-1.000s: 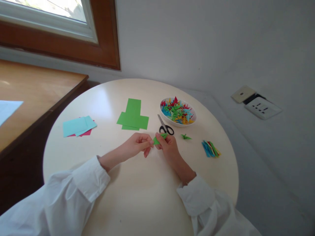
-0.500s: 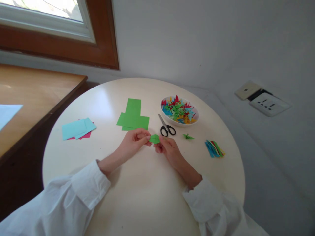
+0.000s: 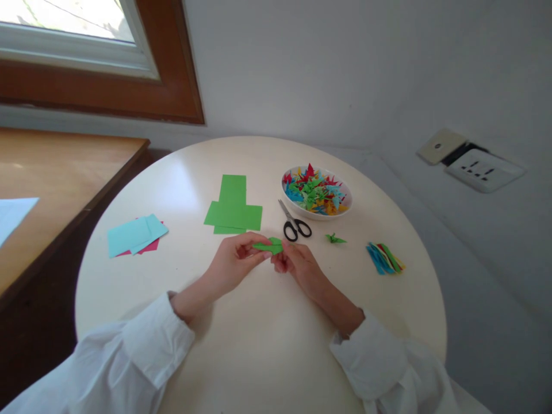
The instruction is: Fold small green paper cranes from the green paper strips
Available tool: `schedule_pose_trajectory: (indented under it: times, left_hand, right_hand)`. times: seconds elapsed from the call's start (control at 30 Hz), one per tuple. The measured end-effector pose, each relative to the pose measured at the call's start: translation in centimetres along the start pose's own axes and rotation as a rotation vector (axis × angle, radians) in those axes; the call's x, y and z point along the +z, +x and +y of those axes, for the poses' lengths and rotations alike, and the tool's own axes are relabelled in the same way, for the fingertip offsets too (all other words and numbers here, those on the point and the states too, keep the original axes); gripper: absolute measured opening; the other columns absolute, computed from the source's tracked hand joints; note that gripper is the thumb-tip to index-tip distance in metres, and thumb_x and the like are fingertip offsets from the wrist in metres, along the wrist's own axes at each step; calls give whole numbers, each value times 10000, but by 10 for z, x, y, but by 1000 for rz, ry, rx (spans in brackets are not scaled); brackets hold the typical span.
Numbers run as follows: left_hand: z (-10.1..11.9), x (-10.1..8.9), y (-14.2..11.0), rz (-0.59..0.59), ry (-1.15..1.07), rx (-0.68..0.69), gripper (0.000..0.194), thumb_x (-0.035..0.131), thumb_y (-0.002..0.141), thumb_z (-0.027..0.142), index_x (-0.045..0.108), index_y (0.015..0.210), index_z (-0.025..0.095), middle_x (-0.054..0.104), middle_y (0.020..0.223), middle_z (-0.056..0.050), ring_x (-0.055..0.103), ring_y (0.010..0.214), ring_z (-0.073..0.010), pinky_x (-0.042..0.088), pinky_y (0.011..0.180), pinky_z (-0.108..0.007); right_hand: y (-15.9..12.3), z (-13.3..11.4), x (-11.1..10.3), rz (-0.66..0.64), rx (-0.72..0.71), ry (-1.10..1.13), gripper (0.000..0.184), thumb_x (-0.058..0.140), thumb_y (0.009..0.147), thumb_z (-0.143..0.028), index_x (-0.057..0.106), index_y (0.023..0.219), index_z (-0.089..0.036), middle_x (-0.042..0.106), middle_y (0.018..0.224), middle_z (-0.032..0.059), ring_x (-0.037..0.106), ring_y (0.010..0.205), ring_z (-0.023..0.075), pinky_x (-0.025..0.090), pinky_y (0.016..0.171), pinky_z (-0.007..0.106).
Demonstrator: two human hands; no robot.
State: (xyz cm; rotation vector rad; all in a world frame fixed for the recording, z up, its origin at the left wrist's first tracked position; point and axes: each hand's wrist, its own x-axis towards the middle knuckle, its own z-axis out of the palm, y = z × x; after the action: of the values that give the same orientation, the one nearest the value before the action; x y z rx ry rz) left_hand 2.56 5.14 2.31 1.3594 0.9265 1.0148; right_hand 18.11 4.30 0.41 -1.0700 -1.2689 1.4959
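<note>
Over round white desk (image 3: 259,351), left hand (image 3: 233,260) and right hand (image 3: 302,265) pinch folded green paper (image 3: 274,246). Black-handled metal scissors (image 3: 294,221) lie between right hand and shallow white bowl (image 3: 319,217).

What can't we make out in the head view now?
Head view: folded green paper, partly covered by left hand and right hand.
Head view: pink sheets, mostly covered by pale blue sheets.
Head view: bowl bottom, buried under paper cranes.
Head view: white paper, cut off by left edge.
</note>
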Motion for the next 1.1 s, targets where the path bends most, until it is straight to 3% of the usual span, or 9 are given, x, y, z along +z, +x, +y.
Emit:
schedule_pose_trajectory:
  times: [0.13, 0.27, 0.5, 0.73, 1.1]
  left_hand:
    - [3, 1, 0, 59, 59, -14, 223, 723, 628, 280, 660, 782, 132, 664, 754, -40, 563, 615, -119, 440, 553, -227]
    - [4, 0, 0, 114, 103, -41, 205, 723, 619, 266, 666, 765, 134, 645, 655, -11, 494, 505, -85, 374, 459, -209]
    - [5, 0, 1, 155, 45, -12, 233, 740, 596, 306, 674, 738, 133, 671, 632, -30, 588, 574, -129, 444, 528, -231]
    - [6, 1, 1, 150, 5, 7, 221, 743, 598, 295, 683, 738, 136, 682, 637, -30, 604, 572, -128, 477, 549, -232]
    - [6, 2, 0, 106, -61, 12, 265, 752, 598, 290, 664, 799, 140, 698, 633, -31, 651, 597, -156, 500, 550, -235]
  right_hand:
    - [0, 0, 0, 53, -59, -2, 499, 478, 746, -634, 502, 554, -173, 464, 457, -27, 399, 436, 85, 313, 459, 248]
    - [1, -2, 0, 143, -132, 96, 421, 575, 699, -595, 419, 691, -205, 511, 476, -60, 432, 416, 78, 328, 431, 222]
    - [0, -6, 4, 175, -256, 132, 396, 706, 663, -381, 464, 937, -228, 599, 575, -62, 574, 491, 102, 405, 431, 201]
    - [-2, -3, 5, 139, -348, 33, 105, 675, 696, -231, 630, 785, -197, 656, 685, -10, 626, 605, 108, 497, 549, 231]
    - [0, -3, 5, 198, -330, -2, 46, 665, 682, -180, 649, 722, -193, 638, 625, -23, 604, 590, 98, 502, 569, 219]
